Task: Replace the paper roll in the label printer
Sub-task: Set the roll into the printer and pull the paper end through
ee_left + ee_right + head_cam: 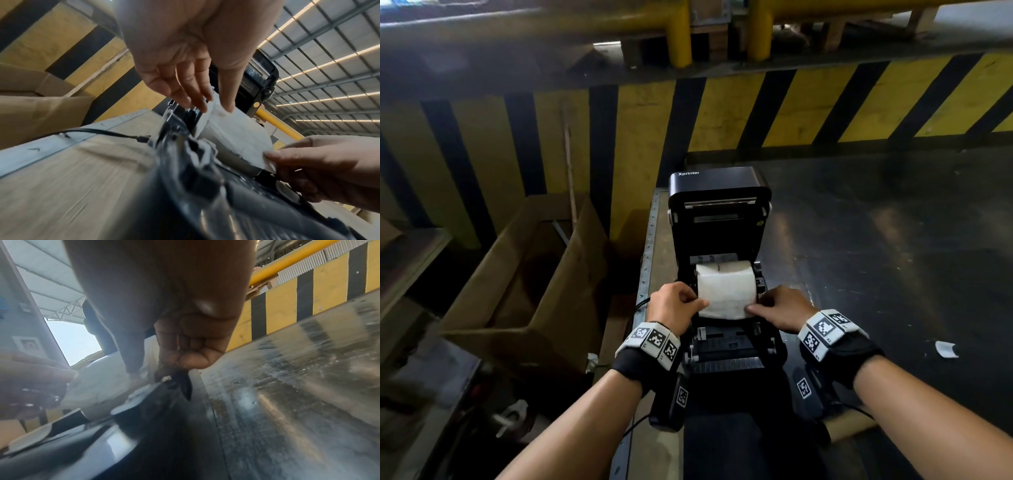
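The raised lid [719, 186] of the one black label printer [726, 349] carries the word "Xprinter" in white at its top left corner. One white paper roll [724, 279] sits in the open bay, its long axis running left to right across the printer, and its loose paper end [726, 306] is drawn toward the person. The left hand [674, 303] pinches the left corner of that end between thumb and fingers [202, 91]. The right hand [782, 306] pinches the right corner, its other fingers [193, 353] curled in. Both wrists wear bands of square black-and-white markers. One open cardboard box [524, 274] stands left of the printer.
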The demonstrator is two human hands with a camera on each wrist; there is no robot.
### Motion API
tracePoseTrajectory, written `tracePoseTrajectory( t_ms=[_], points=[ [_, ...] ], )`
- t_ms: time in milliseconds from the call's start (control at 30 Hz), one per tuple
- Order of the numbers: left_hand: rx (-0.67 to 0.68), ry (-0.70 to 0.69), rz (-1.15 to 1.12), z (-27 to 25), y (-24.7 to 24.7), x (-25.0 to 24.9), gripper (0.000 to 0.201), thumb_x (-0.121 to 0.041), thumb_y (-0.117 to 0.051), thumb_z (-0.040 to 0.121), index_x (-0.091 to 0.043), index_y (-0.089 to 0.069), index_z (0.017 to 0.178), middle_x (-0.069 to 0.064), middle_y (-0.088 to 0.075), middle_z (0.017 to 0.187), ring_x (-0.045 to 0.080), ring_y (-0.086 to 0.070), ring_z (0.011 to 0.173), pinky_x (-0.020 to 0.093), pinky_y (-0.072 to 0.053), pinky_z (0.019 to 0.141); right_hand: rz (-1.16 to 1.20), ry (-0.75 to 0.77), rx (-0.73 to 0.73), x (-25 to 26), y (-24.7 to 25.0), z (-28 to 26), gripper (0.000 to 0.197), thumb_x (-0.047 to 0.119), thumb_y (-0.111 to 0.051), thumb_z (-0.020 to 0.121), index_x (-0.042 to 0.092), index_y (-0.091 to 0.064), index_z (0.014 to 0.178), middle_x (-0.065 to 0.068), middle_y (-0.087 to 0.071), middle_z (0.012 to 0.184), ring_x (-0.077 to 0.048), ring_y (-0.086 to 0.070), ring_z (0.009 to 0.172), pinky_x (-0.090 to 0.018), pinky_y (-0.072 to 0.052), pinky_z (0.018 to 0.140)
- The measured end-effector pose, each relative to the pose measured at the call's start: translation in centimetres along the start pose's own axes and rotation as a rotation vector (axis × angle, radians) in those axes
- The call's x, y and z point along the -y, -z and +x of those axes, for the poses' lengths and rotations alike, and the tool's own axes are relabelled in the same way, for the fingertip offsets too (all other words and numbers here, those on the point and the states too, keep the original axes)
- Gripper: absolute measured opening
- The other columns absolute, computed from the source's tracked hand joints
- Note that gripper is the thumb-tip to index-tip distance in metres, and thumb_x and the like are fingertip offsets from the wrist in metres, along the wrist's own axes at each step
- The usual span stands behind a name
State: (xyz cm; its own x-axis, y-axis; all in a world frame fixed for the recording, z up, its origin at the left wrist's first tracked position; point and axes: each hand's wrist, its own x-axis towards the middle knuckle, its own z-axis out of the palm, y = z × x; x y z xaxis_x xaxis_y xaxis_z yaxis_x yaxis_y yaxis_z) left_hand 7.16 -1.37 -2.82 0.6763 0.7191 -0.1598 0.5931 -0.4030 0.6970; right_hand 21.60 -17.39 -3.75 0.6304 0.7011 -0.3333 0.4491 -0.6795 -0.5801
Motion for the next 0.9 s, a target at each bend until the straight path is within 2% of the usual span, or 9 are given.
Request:
tracePoseTrajectory(
  t_ms=[100,200,333,500,633,733,800,866,900],
  points=[
    [0.053,0.021,-0.027,-0.4,-0.7,0.6,0.025,-0.035,-0.075,0.076,-0.013,-0.07,0.087,0.001,-0.066,0.085,0.016,-0.061,0.084,0.024,-0.044,0.071,0.036,0.01,-0.032,-0.2,-0.2,-0.2,0.029,0.037,-0.062,0.081,0.011,-0.073,0.091,-0.01,-0.074,0.095,-0.022,-0.066,0.087,-0.025,-0.047,0.076],
    [0.043,0.029,-0.06,-0.5,-1.3,1.2,0.021,-0.033,-0.076,0.075,-0.014,-0.071,0.081,0.001,-0.067,0.08,0.017,-0.062,0.081,0.023,-0.043,0.072,0.05,0.029,-0.052,-0.4,-0.4,-0.4,0.028,0.034,-0.064,0.081,0.012,-0.074,0.095,-0.008,-0.074,0.101,-0.021,-0.066,0.092,-0.023,-0.046,0.08],
    [0.059,0.009,-0.002,-0.5,-1.5,1.5,0.019,-0.033,-0.074,0.077,-0.014,-0.076,0.076,0.005,-0.072,0.077,0.018,-0.064,0.076,0.024,-0.046,0.069,0.017,0.061,-0.064,-0.4,-0.3,-0.8,0.024,0.032,-0.065,0.08,0.013,-0.075,0.092,-0.007,-0.075,0.099,-0.017,-0.066,0.087,-0.021,-0.043,0.074],
    [0.118,-0.051,0.066,-0.3,-1.5,2.0,0.022,-0.033,-0.07,0.081,-0.012,-0.075,0.077,0.004,-0.064,0.067,0.016,-0.058,0.064,0.023,-0.042,0.062,-0.043,0.085,-0.054,-0.2,-0.3,-0.9,0.024,0.033,-0.064,0.079,0.015,-0.076,0.09,-0.007,-0.075,0.096,-0.018,-0.065,0.085,-0.013,-0.037,0.057],
    [0.194,-0.081,0.153,-0.1,-1.2,2.1,0.026,-0.035,-0.069,0.081,-0.013,-0.071,0.067,0.002,-0.06,0.063,0.016,-0.055,0.058,0.023,-0.044,0.058,-0.044,0.093,-0.059,-0.1,-0.5,-1.0,0.025,0.035,-0.064,0.079,0.016,-0.076,0.09,-0.006,-0.075,0.096,-0.016,-0.064,0.083,-0.019,-0.04,0.062],
    [0.241,-0.072,0.202,0.2,-0.7,1.6,0.032,-0.036,-0.07,0.08,-0.018,-0.062,0.055,-0.002,-0.052,0.053,0.013,-0.048,0.052,0.021,-0.039,0.052,-0.03,0.1,-0.042,-0.2,-0.4,-1.0,0.023,0.033,-0.063,0.08,0.016,-0.076,0.089,-0.005,-0.075,0.097,-0.013,-0.063,0.081,-0.015,-0.039,0.059],
    [0.244,-0.069,0.21,0.2,-0.5,1.4,0.034,-0.037,-0.07,0.08,-0.011,-0.064,0.059,-0.003,-0.047,0.05,0.011,-0.043,0.048,0.018,-0.033,0.045,-0.015,0.085,-0.011,-0.2,-0.3,-0.9,0.024,0.033,-0.062,0.081,0.016,-0.076,0.09,-0.005,-0.075,0.097,-0.01,-0.059,0.078,-0.01,-0.036,0.057],
    [0.237,-0.089,0.186,0.1,-0.3,1.5,0.036,-0.038,-0.068,0.081,-0.004,-0.07,0.07,0.0,-0.049,0.055,0.011,-0.042,0.05,0.012,-0.031,0.04,-0.02,0.071,0.012,-0.2,-0.1,-0.7,0.025,0.035,-0.062,0.082,0.015,-0.075,0.09,-0.007,-0.075,0.095,-0.011,-0.057,0.076,-0.011,-0.035,0.055],
    [0.234,-0.096,0.183,0.0,-0.3,1.5,0.033,-0.036,-0.067,0.082,-0.005,-0.072,0.074,0.002,-0.053,0.059,0.011,-0.045,0.052,0.011,-0.033,0.04,-0.029,0.064,0.022,-0.2,-0.1,-0.6,0.026,0.035,-0.062,0.082,0.015,-0.075,0.091,-0.008,-0.074,0.095,-0.012,-0.056,0.076,-0.012,-0.034,0.054]
  ],
)
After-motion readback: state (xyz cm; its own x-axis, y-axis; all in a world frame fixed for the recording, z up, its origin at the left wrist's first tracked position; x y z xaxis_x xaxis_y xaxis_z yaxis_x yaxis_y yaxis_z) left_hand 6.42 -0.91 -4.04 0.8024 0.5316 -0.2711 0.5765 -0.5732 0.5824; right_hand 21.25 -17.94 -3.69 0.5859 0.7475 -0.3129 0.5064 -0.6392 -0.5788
